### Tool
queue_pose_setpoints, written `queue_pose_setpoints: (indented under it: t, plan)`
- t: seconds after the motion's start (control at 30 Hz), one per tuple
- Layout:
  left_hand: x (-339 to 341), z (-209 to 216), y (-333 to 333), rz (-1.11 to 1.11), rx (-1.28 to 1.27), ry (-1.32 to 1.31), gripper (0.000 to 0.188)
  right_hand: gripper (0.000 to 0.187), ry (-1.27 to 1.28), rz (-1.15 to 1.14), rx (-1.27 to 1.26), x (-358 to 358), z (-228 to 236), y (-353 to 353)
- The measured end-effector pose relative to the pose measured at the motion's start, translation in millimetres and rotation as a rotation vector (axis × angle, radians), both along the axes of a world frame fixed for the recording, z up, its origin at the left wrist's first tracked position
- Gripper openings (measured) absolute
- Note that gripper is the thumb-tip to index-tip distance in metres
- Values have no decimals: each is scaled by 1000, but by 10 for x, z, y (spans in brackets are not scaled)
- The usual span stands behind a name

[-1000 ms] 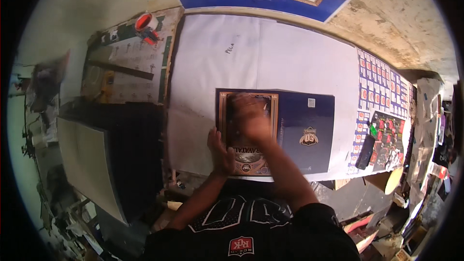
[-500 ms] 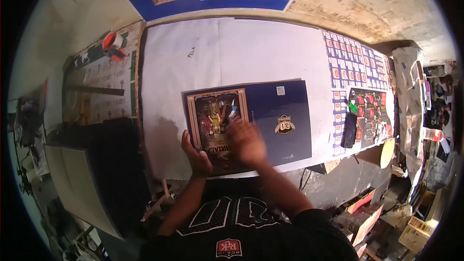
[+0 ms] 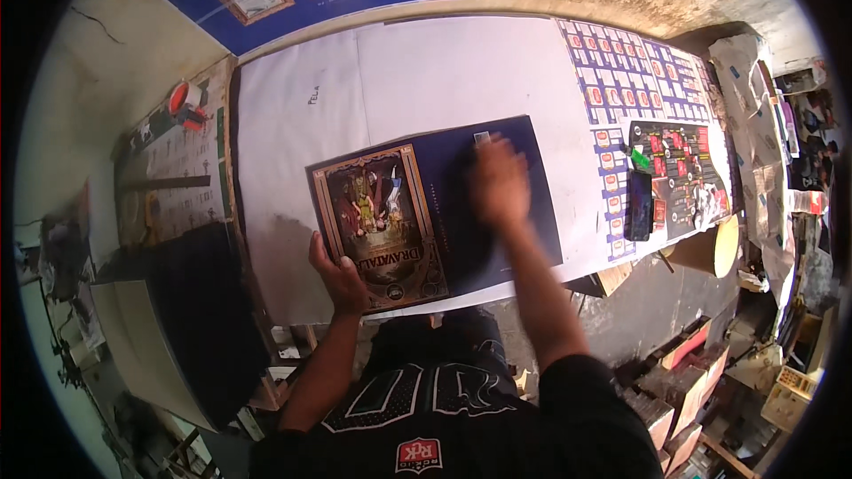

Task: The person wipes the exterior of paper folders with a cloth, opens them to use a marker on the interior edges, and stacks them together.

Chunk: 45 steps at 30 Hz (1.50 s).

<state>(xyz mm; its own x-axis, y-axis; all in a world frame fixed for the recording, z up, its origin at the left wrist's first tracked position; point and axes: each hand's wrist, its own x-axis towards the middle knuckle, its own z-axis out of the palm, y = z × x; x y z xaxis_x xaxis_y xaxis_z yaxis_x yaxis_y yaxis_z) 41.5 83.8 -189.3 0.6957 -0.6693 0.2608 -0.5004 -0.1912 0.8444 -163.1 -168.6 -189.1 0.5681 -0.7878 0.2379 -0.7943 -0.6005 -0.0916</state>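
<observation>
A wide dark blue printed cover [image 3: 484, 248] lies at a slant on the white-covered table. Its left half bears an ornate framed picture of figures, upside down to me. At the cover's lower left edge my left hand [image 3: 341, 286] rests with its thumb apart from the fingers. My right hand [image 3: 501, 182] lies palm down on the cover's plain blue half, just below a small pale square near the far edge. Motion blurs its fingers, which look stretched out flat. No tool shows in either hand.
White sheeting [image 3: 444, 71] covers the table. On the right are a sheet of printed labels [image 3: 612, 71], a black printed sheet [image 3: 683, 168], a dark phone [image 3: 638, 204] and a small green object [image 3: 641, 158]. A red-and-white cup [image 3: 184, 98] stands at far left; a dark panel [image 3: 209, 319] stands below it.
My right hand has slid from the framed picture rightward and away from me onto the plain blue half. My left hand stays at the near left edge. The whole view has shifted.
</observation>
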Motion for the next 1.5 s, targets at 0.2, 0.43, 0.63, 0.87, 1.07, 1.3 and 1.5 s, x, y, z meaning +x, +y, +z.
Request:
queue_pose_setpoints:
  t: [0.2,0.43,0.63,0.87,1.07,1.3,1.5]
  plan:
    - [-67,-157,18,42,112,-12,65,50,-87,-52,-2,-271,97,-363]
    - [-49,-125,-130,69,78,-50,47,52,-187,437,436,-24,174,2103]
    - [-33,-94,-124,68,94,-86,47,57,-138,-241,291,-1241,182,1064]
    - [67,-218,-74,79,57,17,47,50,-28,398,573,-319,147,2124]
    - [365,6,140,-170,249,-244,48,56,-166,-469,214,-1351,131,1324]
    - [704,59,299,-326,295,-89,55,56,-103,367,570,176,14,2320]
    - [773,-30,358,-181,347,-402,53,49,-92,-274,9,121,4,60]
